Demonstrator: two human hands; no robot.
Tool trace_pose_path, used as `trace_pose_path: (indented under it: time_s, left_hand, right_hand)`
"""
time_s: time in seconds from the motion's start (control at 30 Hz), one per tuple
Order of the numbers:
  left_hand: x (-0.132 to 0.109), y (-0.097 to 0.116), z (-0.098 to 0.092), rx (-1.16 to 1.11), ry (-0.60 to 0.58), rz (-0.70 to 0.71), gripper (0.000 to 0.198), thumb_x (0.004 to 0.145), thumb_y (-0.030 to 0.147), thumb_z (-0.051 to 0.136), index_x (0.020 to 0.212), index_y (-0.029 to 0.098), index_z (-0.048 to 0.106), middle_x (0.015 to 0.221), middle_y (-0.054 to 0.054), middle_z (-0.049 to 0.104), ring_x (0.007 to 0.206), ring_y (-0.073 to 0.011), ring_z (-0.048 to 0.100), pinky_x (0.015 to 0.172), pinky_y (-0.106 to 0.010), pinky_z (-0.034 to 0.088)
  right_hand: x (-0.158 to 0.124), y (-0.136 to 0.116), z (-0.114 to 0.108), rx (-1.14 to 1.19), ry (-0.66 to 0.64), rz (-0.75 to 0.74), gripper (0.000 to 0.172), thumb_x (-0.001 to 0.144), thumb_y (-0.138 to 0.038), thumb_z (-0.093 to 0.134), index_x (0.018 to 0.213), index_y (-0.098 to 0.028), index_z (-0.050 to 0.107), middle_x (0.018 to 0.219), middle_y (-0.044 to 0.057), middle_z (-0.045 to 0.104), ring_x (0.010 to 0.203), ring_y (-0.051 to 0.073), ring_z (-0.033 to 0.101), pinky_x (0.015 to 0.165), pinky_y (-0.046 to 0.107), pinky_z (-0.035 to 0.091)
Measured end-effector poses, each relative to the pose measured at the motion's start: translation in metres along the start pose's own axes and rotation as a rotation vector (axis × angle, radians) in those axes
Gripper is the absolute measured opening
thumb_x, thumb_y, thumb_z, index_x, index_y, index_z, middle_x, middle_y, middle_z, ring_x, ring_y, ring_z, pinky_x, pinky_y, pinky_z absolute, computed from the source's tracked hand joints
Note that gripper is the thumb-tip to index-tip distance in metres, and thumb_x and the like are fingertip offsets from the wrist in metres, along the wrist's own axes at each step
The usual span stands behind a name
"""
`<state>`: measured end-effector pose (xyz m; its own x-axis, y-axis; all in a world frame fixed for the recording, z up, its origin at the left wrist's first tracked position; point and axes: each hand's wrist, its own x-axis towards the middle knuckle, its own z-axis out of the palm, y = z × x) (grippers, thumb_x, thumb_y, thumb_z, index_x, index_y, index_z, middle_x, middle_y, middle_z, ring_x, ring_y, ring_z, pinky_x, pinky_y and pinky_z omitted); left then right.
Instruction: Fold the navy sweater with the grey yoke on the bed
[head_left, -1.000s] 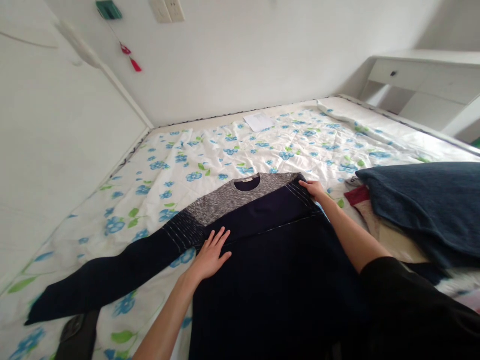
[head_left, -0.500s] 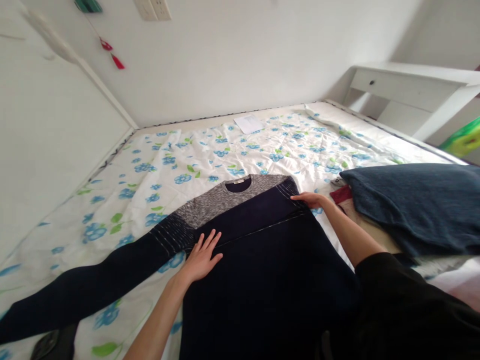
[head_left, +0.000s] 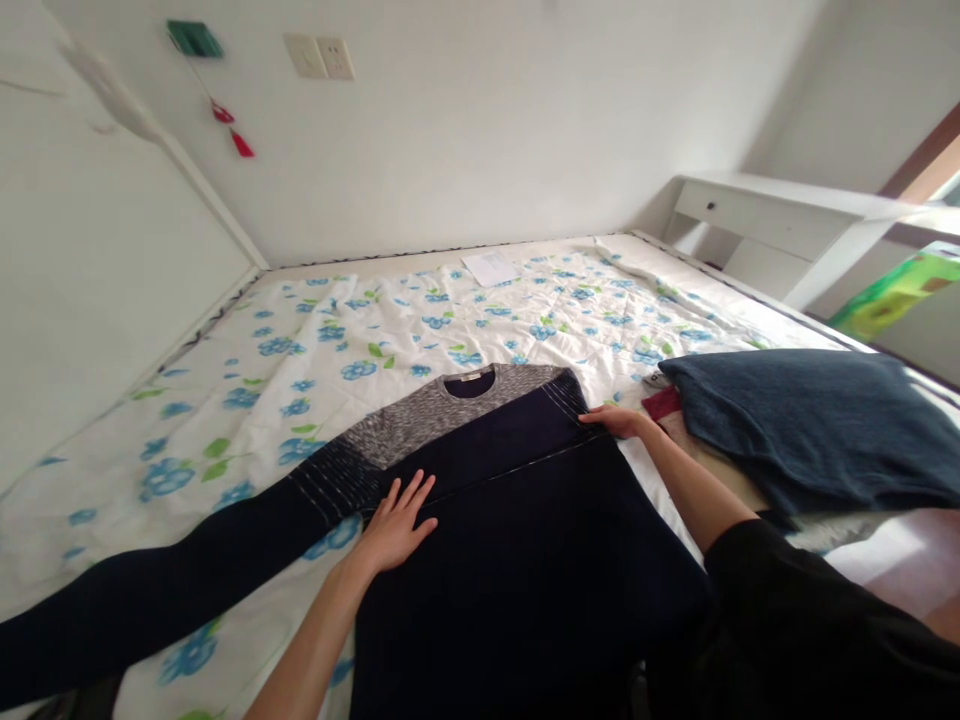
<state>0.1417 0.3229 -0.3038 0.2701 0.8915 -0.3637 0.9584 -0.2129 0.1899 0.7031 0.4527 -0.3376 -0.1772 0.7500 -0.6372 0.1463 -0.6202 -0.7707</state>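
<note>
A navy sweater (head_left: 517, 540) with a grey marled yoke lies flat on a quilt (head_left: 202, 360) printed with blue flowers. Its left-hand sleeve stretches out past the lower left of the view. A crease runs across the chest. My left hand (head_left: 394, 525) rests on the navy knit below the yoke, palm down, fingers spread. My right hand (head_left: 619, 422) lies at the sweater's right edge, just below the shoulder, fingers on the crease. Whether those fingers pinch the knit is hidden. My black sleeve (head_left: 810, 620) covers the lower right.
A folded dark teal cloth (head_left: 802, 430) lies at the right, with a red cloth (head_left: 661, 403) under its edge. A white paper sheet (head_left: 491, 268) lies at the far end of the bed. White walls bound two sides, and a white desk (head_left: 765, 220) stands at far right.
My right hand has slid slightly down the sweater's edge, towards me. The whole view has swung, so the bed sits lower and the sleeve runs further off the left side.
</note>
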Motion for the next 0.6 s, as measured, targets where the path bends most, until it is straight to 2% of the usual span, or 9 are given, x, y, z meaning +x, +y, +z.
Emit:
trace_pose_path:
  time_s: [0.07,0.17,0.33,0.4,0.53,0.6]
  left_hand:
    - [0.002,0.0,0.001,-0.001,0.003,-0.005,0.085,0.109,0.058,0.048,0.188,0.032,0.028,0.196,-0.005,0.012,0.18,-0.0488,0.014,0.139,-0.068,0.032]
    - [0.004,-0.001,0.002,-0.004,-0.007,-0.014,0.084,0.11,0.057,0.047,0.188,0.031,0.027,0.196,-0.005,0.01,0.18,-0.0487,0.011,0.14,-0.069,0.03]
    - [0.005,-0.003,0.002,-0.003,-0.011,-0.009,0.085,0.11,0.058,0.048,0.188,0.035,0.026,0.196,-0.003,0.012,0.18,-0.0476,0.012,0.139,-0.068,0.033]
    - [0.006,-0.004,0.003,-0.007,-0.016,-0.014,0.085,0.11,0.058,0.048,0.188,0.034,0.026,0.196,-0.003,0.01,0.18,-0.0475,0.01,0.14,-0.068,0.033]
    - [0.008,-0.007,0.006,-0.011,-0.005,-0.005,0.084,0.11,0.058,0.049,0.188,0.036,0.025,0.196,-0.002,0.011,0.181,-0.0469,0.01,0.139,-0.068,0.033]
    - [0.009,-0.009,0.008,-0.011,0.002,-0.001,0.084,0.111,0.058,0.049,0.188,0.037,0.025,0.196,-0.001,0.012,0.181,-0.0465,0.011,0.14,-0.068,0.032]
  right_hand:
    - [0.005,-0.009,0.001,0.077,0.019,0.008,0.026,0.092,-0.034,0.099,0.097,-0.017,0.08,0.095,0.009,0.088,0.075,0.017,0.08,0.068,0.021,0.067]
    - [0.021,-0.022,0.008,0.154,0.141,-0.075,0.022,0.097,-0.03,0.095,0.097,-0.017,0.077,0.092,0.008,0.086,0.071,0.014,0.078,0.066,0.017,0.065]
    - [0.056,-0.042,0.024,0.153,0.171,-0.078,0.034,0.094,-0.044,0.097,0.102,-0.017,0.077,0.088,0.009,0.085,0.075,0.021,0.08,0.068,0.028,0.069]
    - [0.069,-0.048,0.028,0.148,0.196,-0.073,0.034,0.093,-0.044,0.096,0.104,-0.018,0.077,0.087,0.009,0.085,0.075,0.023,0.081,0.069,0.031,0.069]
    - [0.089,-0.055,0.033,0.129,0.319,-0.089,0.03,0.095,-0.042,0.091,0.109,-0.019,0.077,0.083,0.006,0.083,0.074,0.023,0.08,0.069,0.031,0.069]
    - [0.098,-0.056,0.033,0.079,0.369,-0.169,0.033,0.096,-0.045,0.089,0.113,-0.02,0.077,0.084,0.005,0.083,0.075,0.022,0.08,0.071,0.03,0.068]
